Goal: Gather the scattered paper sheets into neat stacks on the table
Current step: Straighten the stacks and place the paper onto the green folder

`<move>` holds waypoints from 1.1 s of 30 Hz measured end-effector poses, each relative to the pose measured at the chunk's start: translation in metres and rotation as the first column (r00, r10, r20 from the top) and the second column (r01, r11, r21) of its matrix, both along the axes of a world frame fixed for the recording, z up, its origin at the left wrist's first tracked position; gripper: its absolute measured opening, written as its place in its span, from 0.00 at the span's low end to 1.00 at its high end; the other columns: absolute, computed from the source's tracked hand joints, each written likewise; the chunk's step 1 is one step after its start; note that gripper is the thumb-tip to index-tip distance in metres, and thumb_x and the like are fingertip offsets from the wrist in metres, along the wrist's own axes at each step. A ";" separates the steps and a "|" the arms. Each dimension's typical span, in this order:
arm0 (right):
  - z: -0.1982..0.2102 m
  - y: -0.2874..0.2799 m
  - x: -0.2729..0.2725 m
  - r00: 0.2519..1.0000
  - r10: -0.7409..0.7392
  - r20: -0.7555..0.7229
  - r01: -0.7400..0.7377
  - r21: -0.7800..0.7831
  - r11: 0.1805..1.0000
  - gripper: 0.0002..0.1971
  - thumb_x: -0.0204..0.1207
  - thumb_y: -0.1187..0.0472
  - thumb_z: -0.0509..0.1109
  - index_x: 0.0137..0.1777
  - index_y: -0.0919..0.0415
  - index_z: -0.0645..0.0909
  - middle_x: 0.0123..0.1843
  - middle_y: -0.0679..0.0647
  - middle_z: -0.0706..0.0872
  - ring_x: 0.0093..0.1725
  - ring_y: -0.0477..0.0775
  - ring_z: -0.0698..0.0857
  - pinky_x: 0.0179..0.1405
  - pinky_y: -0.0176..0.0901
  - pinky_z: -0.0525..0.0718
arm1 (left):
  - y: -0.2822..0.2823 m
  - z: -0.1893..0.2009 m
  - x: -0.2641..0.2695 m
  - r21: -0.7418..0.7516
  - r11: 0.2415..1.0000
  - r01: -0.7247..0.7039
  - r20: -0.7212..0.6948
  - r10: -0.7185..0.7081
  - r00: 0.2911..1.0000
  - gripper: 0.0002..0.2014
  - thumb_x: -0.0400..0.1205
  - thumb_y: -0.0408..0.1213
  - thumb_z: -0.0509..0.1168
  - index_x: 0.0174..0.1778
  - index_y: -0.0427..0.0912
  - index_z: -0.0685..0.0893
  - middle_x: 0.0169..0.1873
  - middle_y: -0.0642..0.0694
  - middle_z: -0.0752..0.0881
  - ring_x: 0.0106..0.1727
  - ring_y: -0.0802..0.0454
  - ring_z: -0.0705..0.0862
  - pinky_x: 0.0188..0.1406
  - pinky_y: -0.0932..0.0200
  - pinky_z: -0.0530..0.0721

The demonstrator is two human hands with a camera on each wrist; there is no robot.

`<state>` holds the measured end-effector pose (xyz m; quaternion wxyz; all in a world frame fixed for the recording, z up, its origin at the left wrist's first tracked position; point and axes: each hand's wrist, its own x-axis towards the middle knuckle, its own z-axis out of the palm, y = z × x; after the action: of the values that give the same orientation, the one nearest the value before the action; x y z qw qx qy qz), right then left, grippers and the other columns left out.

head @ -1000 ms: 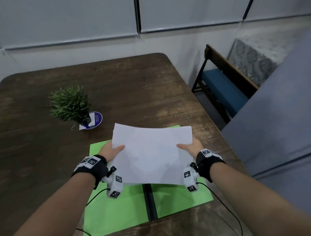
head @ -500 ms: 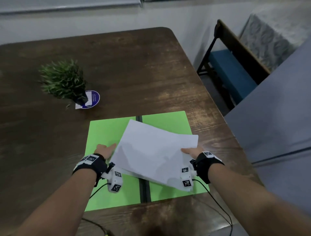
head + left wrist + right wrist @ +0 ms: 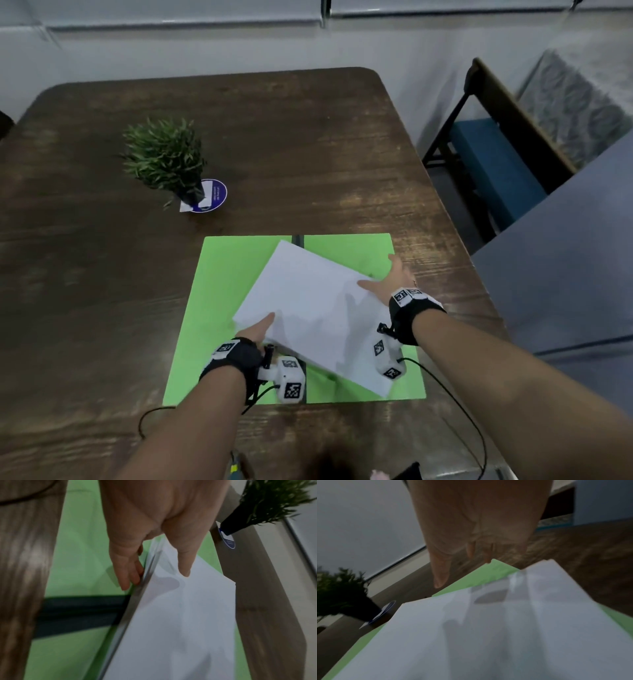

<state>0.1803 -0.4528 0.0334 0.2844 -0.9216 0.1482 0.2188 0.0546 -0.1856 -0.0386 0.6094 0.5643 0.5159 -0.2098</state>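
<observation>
White paper sheets (image 3: 315, 308), gathered into one stack, sat skewed across the green mat (image 3: 222, 308) near the front edge of the dark wooden worktop (image 3: 308, 154). The stack crossed the dark strip (image 3: 298, 240) that ran down the middle of the mat, with one corner pointing away from me and another toward my right wrist.

My left hand (image 3: 255, 330) gripped the near-left edge of the stack: in the left wrist view the thumb (image 3: 184, 561) lay on top of the sheets while the fingers (image 3: 127, 574) ran along and under the edge, so the paper was pinched between them. That edge looked raised off the mat, though blur made it hard to judge how far.

My right hand (image 3: 390, 277) was at the far-right corner of the stack. Its thumb reached over the top sheet and its fingers (image 3: 440, 574) were spread and fairly straight beyond the paper's edge; I could not tell whether they touched the sheets or only hovered over them.

A small potted plant (image 3: 164, 157) stood well apart on the left of the worktop, on a round blue coaster (image 3: 214, 197). A wooden chair with a blue seat (image 3: 493, 171) stood beside the worktop on the right.
</observation>
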 end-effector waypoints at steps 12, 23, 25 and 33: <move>-0.030 0.054 0.058 0.814 0.533 -0.231 -0.564 -0.092 0.821 0.38 0.64 0.33 0.75 0.68 0.56 0.75 0.66 0.57 0.79 0.62 0.62 0.81 0.61 0.54 0.81 | -0.048 0.039 0.002 0.020 0.955 -0.296 -0.018 0.297 0.955 0.16 0.78 0.37 0.73 0.50 0.28 0.79 0.28 0.34 0.87 0.18 0.50 0.82 0.11 0.64 0.75; -0.031 0.056 0.066 0.807 0.511 -0.297 -0.558 -0.096 0.824 0.44 0.57 0.32 0.78 0.69 0.57 0.72 0.68 0.58 0.72 0.63 0.65 0.78 0.63 0.60 0.79 | -0.046 0.038 -0.001 -0.067 0.934 -0.351 0.170 0.357 0.918 0.15 0.73 0.29 0.76 0.51 0.26 0.80 0.40 0.37 0.86 0.28 0.46 0.85 0.15 0.65 0.80; -0.032 0.050 0.066 0.835 0.482 -0.266 -0.508 -0.034 0.861 0.41 0.62 0.37 0.79 0.69 0.59 0.71 0.68 0.58 0.73 0.64 0.64 0.78 0.64 0.59 0.78 | -0.045 0.039 0.004 -0.084 0.927 -0.364 0.216 0.374 0.902 0.20 0.72 0.28 0.77 0.55 0.28 0.78 0.49 0.34 0.87 0.42 0.41 0.88 0.36 0.53 0.89; -0.002 0.000 0.053 0.970 0.141 -0.196 -0.047 0.417 0.908 0.45 0.48 0.39 0.87 0.63 0.57 0.73 0.56 0.53 0.86 0.51 0.56 0.88 0.50 0.54 0.87 | -0.035 0.092 0.030 -0.214 0.976 -0.044 0.566 0.160 0.809 0.21 0.77 0.21 0.68 0.67 0.35 0.77 0.60 0.38 0.86 0.59 0.38 0.86 0.55 0.42 0.86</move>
<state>0.2333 -0.4524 0.0313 0.4416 -0.8174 0.0852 0.3599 0.0848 -0.2211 0.0534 0.7991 0.5115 0.3128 -0.0432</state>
